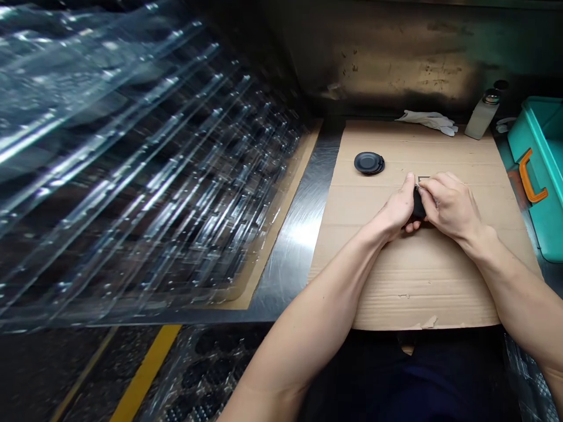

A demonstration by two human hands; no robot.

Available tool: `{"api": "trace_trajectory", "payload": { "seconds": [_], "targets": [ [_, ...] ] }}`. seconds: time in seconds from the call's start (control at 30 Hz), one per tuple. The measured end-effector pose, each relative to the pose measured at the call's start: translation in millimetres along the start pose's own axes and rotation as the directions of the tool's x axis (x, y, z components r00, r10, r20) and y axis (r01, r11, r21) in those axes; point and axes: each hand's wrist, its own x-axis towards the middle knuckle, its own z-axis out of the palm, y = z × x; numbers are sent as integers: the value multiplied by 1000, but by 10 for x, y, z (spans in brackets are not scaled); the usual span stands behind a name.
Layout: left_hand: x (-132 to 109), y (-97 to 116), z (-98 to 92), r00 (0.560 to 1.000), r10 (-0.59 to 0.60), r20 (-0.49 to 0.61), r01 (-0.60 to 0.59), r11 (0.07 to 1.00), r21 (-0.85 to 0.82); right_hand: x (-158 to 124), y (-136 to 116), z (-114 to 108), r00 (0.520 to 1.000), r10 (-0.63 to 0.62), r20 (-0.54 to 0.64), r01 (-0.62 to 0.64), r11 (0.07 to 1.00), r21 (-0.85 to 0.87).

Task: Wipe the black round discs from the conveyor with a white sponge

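Observation:
A small black part (419, 205) is held between both hands above the cardboard sheet (387, 275); most of it is hidden by the fingers. My left hand (402, 205) wraps around it from the left, thumb pointing up along its side. With fingers pinched together, my right hand (451, 202) works at the part's upper edge; whether something tiny is in that pinch I cannot make out. Farther back and to the left, a round black lid-like piece (368, 163) with a hinge-like tab lies flat on the cardboard.
Clear plastic trays (145, 193) are stacked on the left, blurred. At the back lie a white glove (428, 121) and a translucent bottle (482, 114) with a metallic top. A teal toolbox (539, 193) with an orange handle (531, 179) stands at the right. Behind is a metal wall (396, 58).

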Motion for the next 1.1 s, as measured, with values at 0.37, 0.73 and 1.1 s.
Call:
{"api": "trace_trajectory", "payload": {
  "seconds": [0.37, 0.73, 1.1],
  "targets": [
    [30, -36, 39, 994, 80, -79, -75, 995, 71, 8, -25, 49, 998, 58, 37, -57, 998, -31],
    [2, 130, -6, 999, 21, 45, -20, 999, -28, -10, 116, 37, 976, 190, -104, -167, 966, 198],
    [45, 110, 47, 986, 150, 77, -136, 977, -164, 12, -139, -64, 956, 266, -126, -214, 921, 325]
  ]
}}
